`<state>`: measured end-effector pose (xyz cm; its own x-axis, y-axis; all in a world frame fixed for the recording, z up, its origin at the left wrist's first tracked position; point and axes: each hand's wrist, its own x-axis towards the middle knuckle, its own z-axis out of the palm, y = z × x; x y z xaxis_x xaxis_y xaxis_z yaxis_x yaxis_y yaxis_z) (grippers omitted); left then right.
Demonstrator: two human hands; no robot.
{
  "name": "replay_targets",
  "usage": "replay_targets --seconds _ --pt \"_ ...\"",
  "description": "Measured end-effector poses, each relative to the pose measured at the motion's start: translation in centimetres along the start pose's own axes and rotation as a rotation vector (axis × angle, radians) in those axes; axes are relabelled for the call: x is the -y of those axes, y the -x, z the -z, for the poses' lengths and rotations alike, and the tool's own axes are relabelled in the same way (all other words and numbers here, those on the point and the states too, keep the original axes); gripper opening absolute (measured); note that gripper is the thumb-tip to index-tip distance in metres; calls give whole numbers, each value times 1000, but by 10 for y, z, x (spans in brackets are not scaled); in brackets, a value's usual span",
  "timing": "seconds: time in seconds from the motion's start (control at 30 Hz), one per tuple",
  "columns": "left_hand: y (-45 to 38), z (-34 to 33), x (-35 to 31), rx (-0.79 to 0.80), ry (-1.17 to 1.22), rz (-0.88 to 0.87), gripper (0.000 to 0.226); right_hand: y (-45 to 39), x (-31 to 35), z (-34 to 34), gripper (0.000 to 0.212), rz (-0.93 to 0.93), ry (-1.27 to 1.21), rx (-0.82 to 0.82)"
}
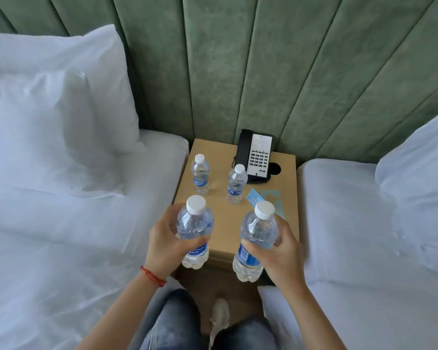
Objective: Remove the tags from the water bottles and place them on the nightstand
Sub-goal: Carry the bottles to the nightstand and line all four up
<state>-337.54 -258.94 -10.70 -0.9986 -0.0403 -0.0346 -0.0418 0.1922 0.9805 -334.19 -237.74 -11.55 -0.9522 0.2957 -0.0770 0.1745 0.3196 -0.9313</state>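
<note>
My left hand (163,239) grips a clear water bottle (194,223) with a white cap and blue label, upright above the front edge of the tan nightstand (220,213). My right hand (282,251) grips a second such bottle (257,231) beside it. Two more bottles stand on the nightstand, one at the back left (200,174) and one at the middle (236,184). Light blue paper tags (257,199) lie flat on the nightstand's right side, partly hidden behind the right bottle. No tag shows on the held bottles.
A black and white telephone (257,156) sits at the nightstand's back right, beside a round hole (274,168). White beds flank the nightstand, with pillows (48,109) on the left. A green padded headboard (263,59) rises behind. My knees and a shoe are below.
</note>
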Motion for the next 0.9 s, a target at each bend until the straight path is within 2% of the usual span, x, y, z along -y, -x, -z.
replay_targets --seconds 0.13,0.4,0.5,0.7,0.9 --pt "-43 -10 24 13 -103 46 60 -37 -14 -17 67 -24 48 3" --pt "-110 -21 84 63 -285 148 65 -89 -49 -60 70 -72 153 -39" --pt "-128 -26 96 94 -333 185 65 -107 -63 -73 68 -128 168 -8" --pt "-151 -37 119 74 -382 290 65 -134 -90 -94 69 -233 191 18" --pt "-160 -48 132 53 -390 312 66 -150 -111 -105 68 -205 200 34"
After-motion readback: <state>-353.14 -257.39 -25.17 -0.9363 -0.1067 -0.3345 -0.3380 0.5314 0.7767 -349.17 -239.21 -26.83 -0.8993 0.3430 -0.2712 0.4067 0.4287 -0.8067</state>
